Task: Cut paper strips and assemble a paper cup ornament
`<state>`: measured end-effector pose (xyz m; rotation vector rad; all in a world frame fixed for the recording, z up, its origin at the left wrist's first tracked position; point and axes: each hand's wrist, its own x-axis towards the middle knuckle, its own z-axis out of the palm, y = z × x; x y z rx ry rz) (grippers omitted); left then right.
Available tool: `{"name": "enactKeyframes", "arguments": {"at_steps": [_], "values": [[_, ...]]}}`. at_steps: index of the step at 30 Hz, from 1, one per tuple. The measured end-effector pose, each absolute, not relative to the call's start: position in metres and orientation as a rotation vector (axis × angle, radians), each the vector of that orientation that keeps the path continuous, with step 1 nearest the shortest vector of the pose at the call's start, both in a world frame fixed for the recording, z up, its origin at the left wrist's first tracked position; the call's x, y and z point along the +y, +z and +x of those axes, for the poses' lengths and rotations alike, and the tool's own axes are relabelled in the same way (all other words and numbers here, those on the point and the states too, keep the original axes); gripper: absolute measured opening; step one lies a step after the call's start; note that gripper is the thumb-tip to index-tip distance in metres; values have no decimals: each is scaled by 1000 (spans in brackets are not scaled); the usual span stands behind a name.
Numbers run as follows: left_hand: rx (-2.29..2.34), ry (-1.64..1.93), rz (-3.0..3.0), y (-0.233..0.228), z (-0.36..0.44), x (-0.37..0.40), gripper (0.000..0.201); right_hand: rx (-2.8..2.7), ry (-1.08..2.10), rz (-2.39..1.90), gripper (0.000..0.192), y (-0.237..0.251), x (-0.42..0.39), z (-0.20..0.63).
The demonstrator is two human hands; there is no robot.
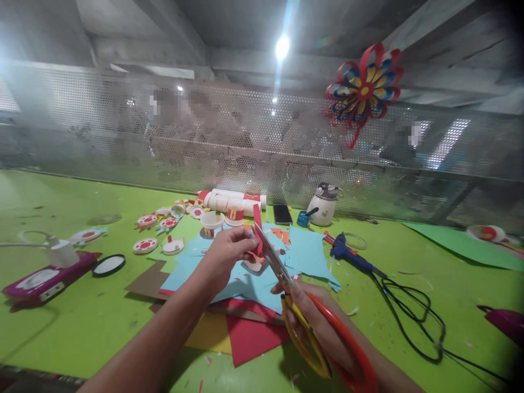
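Note:
My left hand (pixel 229 252) pinches a narrow strip of red paper (pixel 257 215) that sticks up past the fingertips. In my right hand (pixel 313 305) is a pair of scissors (pixel 275 256) with one yellow and one red handle loop. The blades point up and away, and their tips lie against the red paper beside my left fingers. Whether the blades are parted is hard to see. Below both hands lie light blue paper sheets (pixel 309 248), with red paper (pixel 254 338) and yellow paper (pixel 208 330) under them.
A blue glue gun (pixel 352 255) with a looped black cable lies right. Behind are a phone (pixel 282 214), a jar (pixel 303 219), a bottle (pixel 323 204) and paper cups (pixel 234 215). Left are round red-and-white pieces (pixel 145 245), a tape roll (pixel 108 265) and a power strip (pixel 51 278).

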<state>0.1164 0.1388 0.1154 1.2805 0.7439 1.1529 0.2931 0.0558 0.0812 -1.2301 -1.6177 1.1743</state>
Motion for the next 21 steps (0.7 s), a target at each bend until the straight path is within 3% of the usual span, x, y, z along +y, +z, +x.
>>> {"name": "enactKeyframes", "arguments": {"at_steps": [11,21], "values": [[689,1085,1291,114,117,139,19,-1735,863,-1316,50,86,54,290],[900,1223,1428,118,114,141,16,-1834,797,-1344,53,85,58,292]]}}
